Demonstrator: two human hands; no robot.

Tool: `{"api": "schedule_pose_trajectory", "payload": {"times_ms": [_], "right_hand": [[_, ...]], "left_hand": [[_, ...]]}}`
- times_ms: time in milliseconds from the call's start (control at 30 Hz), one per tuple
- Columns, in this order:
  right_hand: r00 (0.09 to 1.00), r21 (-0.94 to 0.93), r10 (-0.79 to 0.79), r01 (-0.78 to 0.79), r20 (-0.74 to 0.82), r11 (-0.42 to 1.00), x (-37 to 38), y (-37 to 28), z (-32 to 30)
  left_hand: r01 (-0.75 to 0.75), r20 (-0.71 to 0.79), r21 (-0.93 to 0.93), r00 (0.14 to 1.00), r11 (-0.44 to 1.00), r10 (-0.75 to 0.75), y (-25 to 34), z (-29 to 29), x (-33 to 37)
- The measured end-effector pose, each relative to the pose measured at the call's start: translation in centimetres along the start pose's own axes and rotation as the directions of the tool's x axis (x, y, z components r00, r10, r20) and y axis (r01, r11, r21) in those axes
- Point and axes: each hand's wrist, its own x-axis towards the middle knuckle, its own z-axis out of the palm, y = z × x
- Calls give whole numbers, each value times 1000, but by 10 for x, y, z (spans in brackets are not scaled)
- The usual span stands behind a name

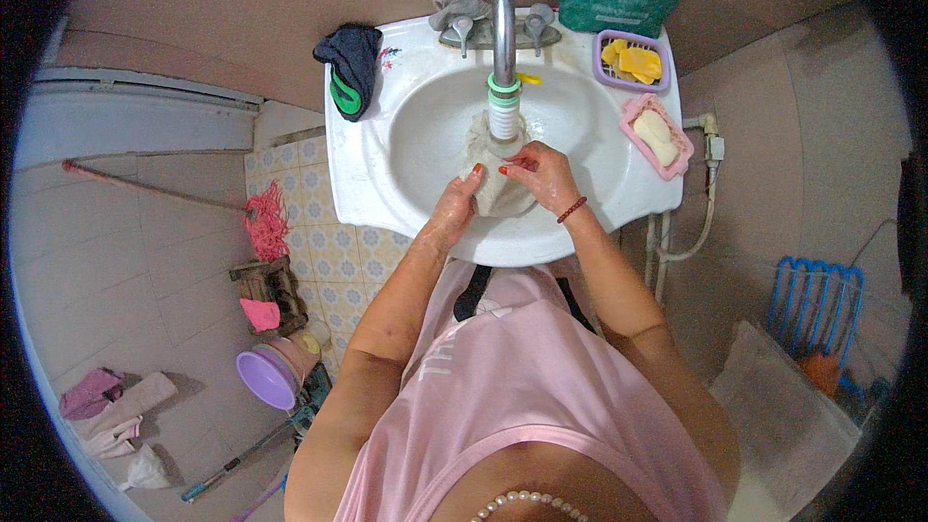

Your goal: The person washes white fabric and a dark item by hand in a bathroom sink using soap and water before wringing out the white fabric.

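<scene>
My pearl necklace and pink sleeveless top are closest to me, with my forearms reaching forward past them to the sink. A dark red beaded bracelet circles my right wrist. My left grip holds the left side of a pale wet cloth, thumb on top, the fingers mostly hidden from me. My right grip is narrow, thumb and fingers pinching the cloth near its upper right. The cloth lies bunched inside the bowl, right under the faucet's white ribbed nozzle, which has mint-green collars. Beyond, on the sink's right ledge, a pink soap dish carries a cream soap bar; behind it, a lavender soap dish carries yellow soap pieces. A dark cloth with a green patch drapes over the left rear corner. Farthest back stand the curved metal faucet, between two handles, and a green pouch against the wall.
</scene>
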Motion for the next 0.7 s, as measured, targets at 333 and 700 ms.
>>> {"api": "schedule_pose_trajectory", "payload": {"times_ms": [333, 700], "right_hand": [[991, -240, -54, 24, -121, 970, 5, 19, -1], [943, -353, -292, 222, -159, 909, -5, 3, 7]], "left_hand": [[65, -16, 166, 998, 984, -64, 6, -3, -2], [86, 94, -184, 993, 979, -69, 6, -3, 2]]}}
